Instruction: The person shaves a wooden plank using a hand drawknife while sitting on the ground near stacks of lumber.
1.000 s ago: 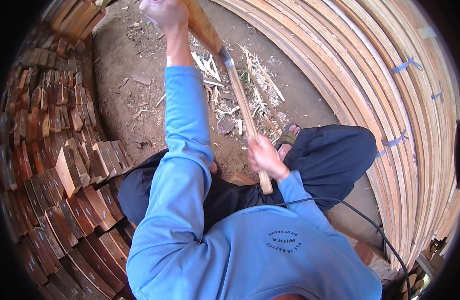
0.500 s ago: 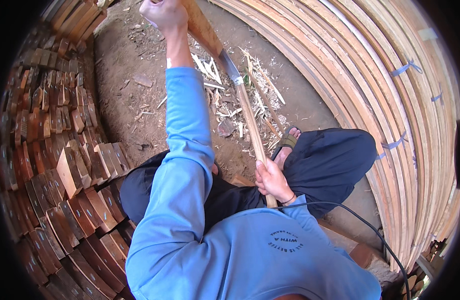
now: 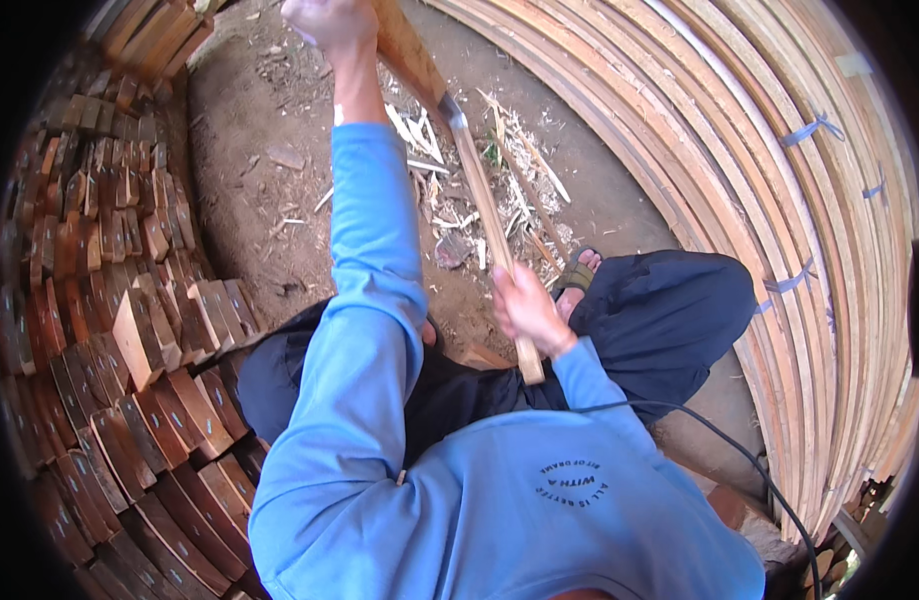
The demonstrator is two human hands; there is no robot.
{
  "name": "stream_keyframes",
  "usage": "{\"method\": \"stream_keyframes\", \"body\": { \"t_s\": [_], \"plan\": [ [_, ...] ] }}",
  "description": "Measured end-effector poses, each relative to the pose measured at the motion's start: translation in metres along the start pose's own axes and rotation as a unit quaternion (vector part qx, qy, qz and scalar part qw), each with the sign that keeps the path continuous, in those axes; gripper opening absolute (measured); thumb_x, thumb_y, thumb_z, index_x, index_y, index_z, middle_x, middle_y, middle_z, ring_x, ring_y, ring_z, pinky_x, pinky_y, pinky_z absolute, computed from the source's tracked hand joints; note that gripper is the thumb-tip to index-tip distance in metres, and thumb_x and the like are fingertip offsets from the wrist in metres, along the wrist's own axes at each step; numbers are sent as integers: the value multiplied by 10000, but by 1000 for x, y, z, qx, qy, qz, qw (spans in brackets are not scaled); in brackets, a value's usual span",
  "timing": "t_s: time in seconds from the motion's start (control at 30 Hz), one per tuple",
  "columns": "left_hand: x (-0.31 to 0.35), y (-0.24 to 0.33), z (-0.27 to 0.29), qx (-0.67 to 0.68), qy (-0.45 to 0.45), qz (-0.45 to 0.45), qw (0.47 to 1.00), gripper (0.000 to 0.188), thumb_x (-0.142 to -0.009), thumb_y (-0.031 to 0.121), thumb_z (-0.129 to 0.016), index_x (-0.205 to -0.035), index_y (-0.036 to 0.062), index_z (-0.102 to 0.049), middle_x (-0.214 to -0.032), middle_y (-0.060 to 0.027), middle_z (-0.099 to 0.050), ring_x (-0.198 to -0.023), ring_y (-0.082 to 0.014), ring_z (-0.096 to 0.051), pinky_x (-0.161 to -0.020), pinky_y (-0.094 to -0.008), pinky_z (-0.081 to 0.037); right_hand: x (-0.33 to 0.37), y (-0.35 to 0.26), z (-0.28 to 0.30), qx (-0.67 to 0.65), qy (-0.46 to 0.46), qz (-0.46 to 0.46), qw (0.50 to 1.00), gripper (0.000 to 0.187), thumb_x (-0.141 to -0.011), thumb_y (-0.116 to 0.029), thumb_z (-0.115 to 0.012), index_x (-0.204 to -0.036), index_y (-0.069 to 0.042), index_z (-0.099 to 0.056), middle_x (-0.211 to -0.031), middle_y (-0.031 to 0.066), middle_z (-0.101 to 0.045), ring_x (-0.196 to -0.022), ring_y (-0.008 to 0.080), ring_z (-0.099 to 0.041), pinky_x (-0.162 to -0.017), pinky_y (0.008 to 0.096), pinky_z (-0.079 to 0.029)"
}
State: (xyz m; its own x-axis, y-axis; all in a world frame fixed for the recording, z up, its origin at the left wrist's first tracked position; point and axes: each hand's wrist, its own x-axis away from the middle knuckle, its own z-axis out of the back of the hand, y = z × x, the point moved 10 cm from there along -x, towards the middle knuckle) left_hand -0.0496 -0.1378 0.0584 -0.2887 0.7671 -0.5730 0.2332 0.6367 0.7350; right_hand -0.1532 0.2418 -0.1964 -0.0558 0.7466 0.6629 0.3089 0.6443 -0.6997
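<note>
right hand [image 3: 529, 311] grips a long, pale wooden handle [image 3: 481, 195]

Right hand [image 3: 531, 308] around wooden shaft [image 3: 481, 190]

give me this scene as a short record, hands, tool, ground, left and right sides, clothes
left hand: curled at the upper edge, beside a wide wood piece; its grip is cut off
right hand: closed around a wooden handle
tool: that handle, with a metal part at its upper end, against the wide wood piece
ground: wood shavings on bare dirt
left side: stacked wood blocks
right side: long boards, blue ties
clothes: blue top, dark trousers
</note>
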Motion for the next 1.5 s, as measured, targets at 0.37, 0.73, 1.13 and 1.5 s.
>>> {"method": "stream_keyframes", "body": {
  "t_s": [0.37, 0.73, 1.13, 1.5],
  "plan": [
    [-4, -5, 16, 10, 13, 41, 999, 276, -896, 180, -791, -1001, -60, -705, -764, -82, -679, -593, -174, -646, -556, -311, -539, 48, 30, 0, -23, 5, -48, 999, 235, -1130, -294, -419, -964, -127, -408, -646, -25, -397, -431, 91, -381, -359, 274, -341],
    [-12, 7, 46, -26, 49, -27, 998, 250, -907, 193, -764, -940, -50, -716, -745, -60, -671, -611, -149, -624, -579, -299, -502, 60, 46, 5, -13, -23, -54, 998, 180, -1124, -273, -428, -1018, -128, -436, -651, -19, -408, -426, 89, -391, -351, 268, -340],
    [3, 15, 31, 41, -5, 12, 999, 217, -898, 106, -745, -896, -92, -658, -739, -165, -671, -595, -254, -673, -574, -379, -597, 24, 18, 12, 61, 10, -47, 997, 243, -1120, -301, -437, -957, -122, -416, -648, -29, -416, -425, 86, -396, -349, 266, -349],
    [-3, 17, 34, 63, 31, 19, 997, 250, -911, 133, -754, -927, -100, -665, -718, -160, -681, -543, -225, -656, -536, -342, -571, 14, 2, 15, 55, 19, -34, 998, 320, -1118, -350, -423, -928, -93, -444, -610, -19, -443, -404, 99, -432, -348, 287, -365]
  ]
}}
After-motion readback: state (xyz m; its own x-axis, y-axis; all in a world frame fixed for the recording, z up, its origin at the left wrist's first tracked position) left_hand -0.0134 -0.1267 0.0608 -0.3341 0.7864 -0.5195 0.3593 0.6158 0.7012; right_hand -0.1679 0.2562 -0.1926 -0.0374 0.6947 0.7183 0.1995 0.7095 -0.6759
